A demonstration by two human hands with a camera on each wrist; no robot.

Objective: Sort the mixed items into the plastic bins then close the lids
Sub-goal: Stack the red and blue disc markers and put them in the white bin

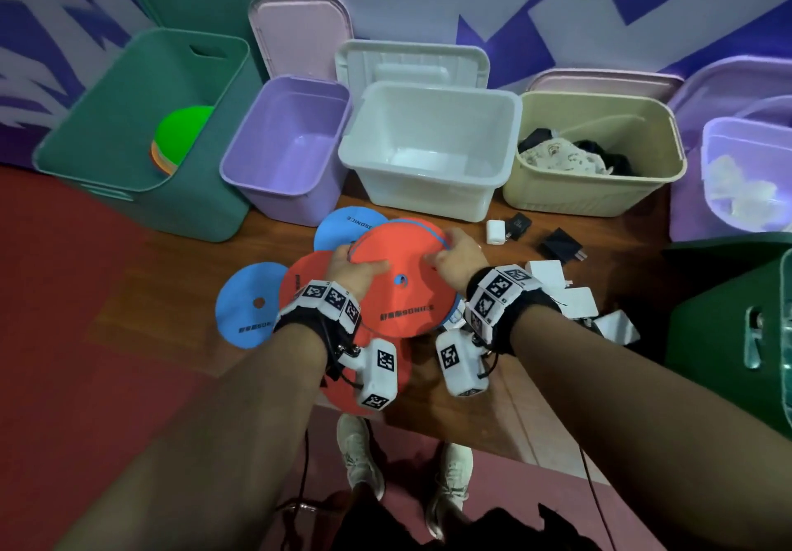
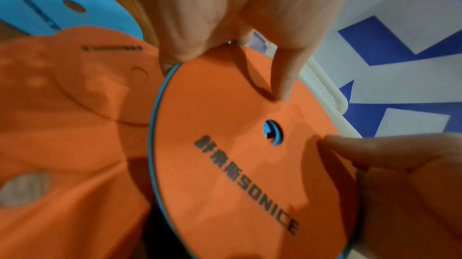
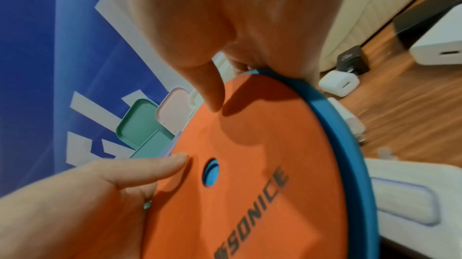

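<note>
Backdrop: a blue-and-white patterned wall is seen behind a wooden table (image 1: 428, 379) carrying a row of open bins.
Teal bin (image 1: 141, 130): stacked coloured discs are already held inside, at far left; it is judged the discs' destination.
Loose discs: a blue disc (image 1: 248, 306) and an orange disc (image 1: 300, 280) are left flat on the table, overlapping.
Left hand (image 1: 355, 271): the left edge of the disc stack (image 1: 398, 284) is gripped, thumb on top.
Disc stack: an orange disc over a blue one, raised just above the table between both hands.
Right hand (image 1: 456, 250): the right rim is pinched.
Advice: edges should be squared and both layers clamped before the stack is carried left and lowered flat.
Chargers (image 1: 497, 231): left near the beige bin (image 1: 595, 190), unsorted.
</note>
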